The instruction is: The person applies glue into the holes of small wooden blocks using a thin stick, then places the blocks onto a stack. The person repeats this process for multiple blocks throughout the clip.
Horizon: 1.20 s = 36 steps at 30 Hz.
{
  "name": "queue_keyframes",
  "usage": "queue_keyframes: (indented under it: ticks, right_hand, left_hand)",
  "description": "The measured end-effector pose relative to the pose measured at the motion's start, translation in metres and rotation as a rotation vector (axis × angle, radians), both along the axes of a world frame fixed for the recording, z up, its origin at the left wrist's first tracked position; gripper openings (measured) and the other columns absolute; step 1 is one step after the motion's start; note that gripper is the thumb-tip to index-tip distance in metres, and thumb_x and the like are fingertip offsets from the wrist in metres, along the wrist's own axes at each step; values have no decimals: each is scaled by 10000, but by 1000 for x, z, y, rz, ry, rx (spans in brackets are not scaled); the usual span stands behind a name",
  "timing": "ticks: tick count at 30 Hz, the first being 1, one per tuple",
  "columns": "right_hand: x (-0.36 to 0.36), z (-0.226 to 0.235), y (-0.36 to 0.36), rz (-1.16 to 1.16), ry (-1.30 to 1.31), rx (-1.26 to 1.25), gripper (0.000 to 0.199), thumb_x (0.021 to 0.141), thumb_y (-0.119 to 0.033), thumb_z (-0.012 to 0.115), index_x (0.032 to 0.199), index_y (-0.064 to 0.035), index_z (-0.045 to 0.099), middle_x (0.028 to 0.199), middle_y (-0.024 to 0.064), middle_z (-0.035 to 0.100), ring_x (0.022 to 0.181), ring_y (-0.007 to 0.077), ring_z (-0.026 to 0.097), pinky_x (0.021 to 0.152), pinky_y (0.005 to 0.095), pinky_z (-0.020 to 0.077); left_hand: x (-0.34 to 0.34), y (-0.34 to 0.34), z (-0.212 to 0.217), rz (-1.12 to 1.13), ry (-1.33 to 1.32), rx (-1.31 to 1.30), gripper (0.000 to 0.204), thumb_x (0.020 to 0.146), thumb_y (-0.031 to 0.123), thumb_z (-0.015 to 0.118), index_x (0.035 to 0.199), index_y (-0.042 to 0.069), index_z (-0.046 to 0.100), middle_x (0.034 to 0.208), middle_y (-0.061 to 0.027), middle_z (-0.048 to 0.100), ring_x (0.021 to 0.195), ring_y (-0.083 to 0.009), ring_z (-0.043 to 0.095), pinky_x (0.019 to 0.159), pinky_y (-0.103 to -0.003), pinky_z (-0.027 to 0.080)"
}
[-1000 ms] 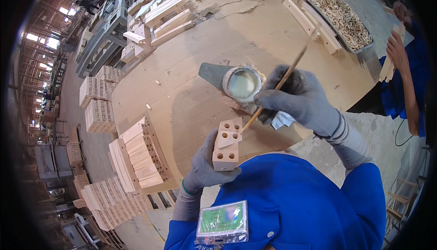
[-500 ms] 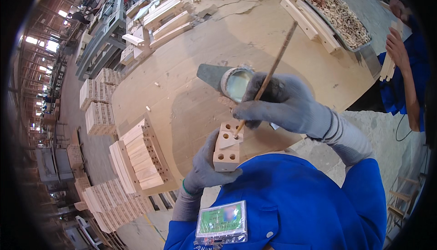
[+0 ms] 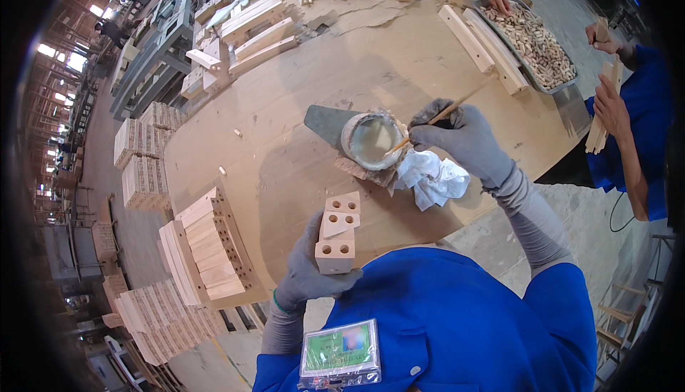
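Observation:
My left hand (image 3: 312, 262), in a grey glove, is closed around a small bundle of wooden blocks (image 3: 333, 256). Their end faces point up and show round drilled holes. In my gloved right hand (image 3: 457, 135) a thin wooden stick (image 3: 428, 122) is pinched between thumb and fingers. Its lower tip reaches over the rim into a round pot (image 3: 347, 138) of whitish liquid (image 3: 374, 141). A crumpled white cloth (image 3: 432, 180) lies beside the pot, below my right hand. Behind the pot is a dark, flat tapered piece (image 3: 327, 124).
Wooden pieces with drilled ends (image 3: 217, 245) stand at the table's left edge. More wooden bars (image 3: 260, 31) lie at the far left. At the far right, two co-workers' hands are near a tray (image 3: 567, 85) of dowels (image 3: 535, 42). Stacked wood (image 3: 146, 178) stands on the floor.
My right hand has lifted the stick from the block holes and moved it away to the pot, uncovering the cloth. My left hand with the blocks has shifted slightly left.

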State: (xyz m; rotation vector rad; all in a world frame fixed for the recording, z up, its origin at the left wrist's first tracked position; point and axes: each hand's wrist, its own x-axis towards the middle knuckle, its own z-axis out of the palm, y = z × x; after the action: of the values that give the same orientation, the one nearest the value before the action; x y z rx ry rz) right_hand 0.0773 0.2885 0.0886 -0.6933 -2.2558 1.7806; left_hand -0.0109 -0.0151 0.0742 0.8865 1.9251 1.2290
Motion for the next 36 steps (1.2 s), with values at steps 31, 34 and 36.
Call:
queue_keyframes:
  ticks: [31, 34, 36]
  right_hand:
    - [14, 80, -61, 226, 221, -574, 160, 792, -11, 690, 900, 45, 586, 815, 121, 653, 744, 167, 652, 678, 276, 546]
    - [10, 72, -67, 365, 269, -414, 157, 812, -34, 685, 917, 46, 600, 823, 100, 654, 762, 140, 633, 692, 253, 519]
    - [7, 75, -68, 425, 246, -247, 161, 817, -47, 685, 929, 42, 611, 828, 87, 654, 769, 126, 621, 694, 249, 506]
  left_hand:
    - [-3, 18, 10, -80, 26, -89, 983, 543, 219, 797, 1373, 14, 311, 1189, -152, 563, 1103, -245, 562, 929, -344, 439]
    - [-2, 18, 13, -79, 31, -123, 993, 543, 216, 798, 1378, 8, 303, 1207, -161, 549, 1121, -248, 550, 943, -346, 429]
    - [-3, 18, 12, -97, 52, -148, 999, 545, 215, 798, 1382, 5, 296, 1215, -165, 541, 1126, -250, 545, 950, -347, 424]
